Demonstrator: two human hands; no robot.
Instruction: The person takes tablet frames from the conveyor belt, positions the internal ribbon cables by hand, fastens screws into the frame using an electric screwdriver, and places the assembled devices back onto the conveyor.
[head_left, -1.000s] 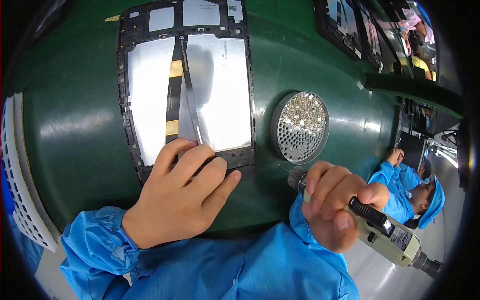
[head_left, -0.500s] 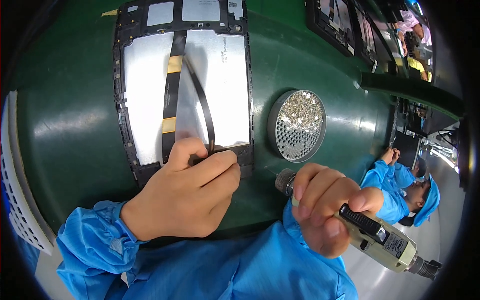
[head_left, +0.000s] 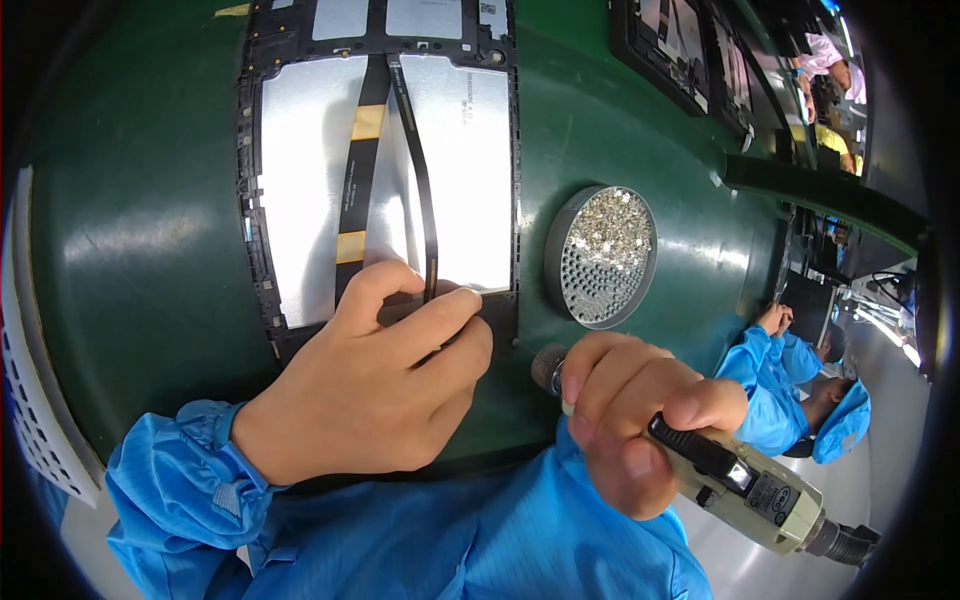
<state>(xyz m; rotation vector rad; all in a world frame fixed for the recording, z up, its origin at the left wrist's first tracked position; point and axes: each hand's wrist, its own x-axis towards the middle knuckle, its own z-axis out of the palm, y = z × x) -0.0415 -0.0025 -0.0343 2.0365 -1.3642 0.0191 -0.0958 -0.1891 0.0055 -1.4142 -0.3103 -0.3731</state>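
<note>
On the green bench lies the back of a tablet-like device (head_left: 290, 190), with a silvery panel in a black frame. A wide black ribbon cable (head_left: 360, 190) with gold patches runs along its middle. Over the near edge of the panel, my left hand (head_left: 370, 370) pinches a thin black strip (head_left: 424, 180), bent midway and reaching away over the panel; whether it is a cable or tweezers I cannot tell. Right of the device, my right hand (head_left: 640, 410) grips a pale olive electric screwdriver (head_left: 760, 490), its knurled nose (head_left: 547, 368) toward the device. Its bit does not show clearly.
A round grey tray (head_left: 605, 258) of small silvery screws stands right of the device. More black device parts (head_left: 665, 50) sit at the far right, near a green rail (head_left: 830, 195). At the left edge is a white perforated panel (head_left: 45, 370). A co-worker in blue (head_left: 775, 375) sits at right.
The black strip has swung, its far end now farther out and nearer the panel's far edge. My right hand has moved slightly left with the screwdriver. The device and tray appear shifted slightly right.
</note>
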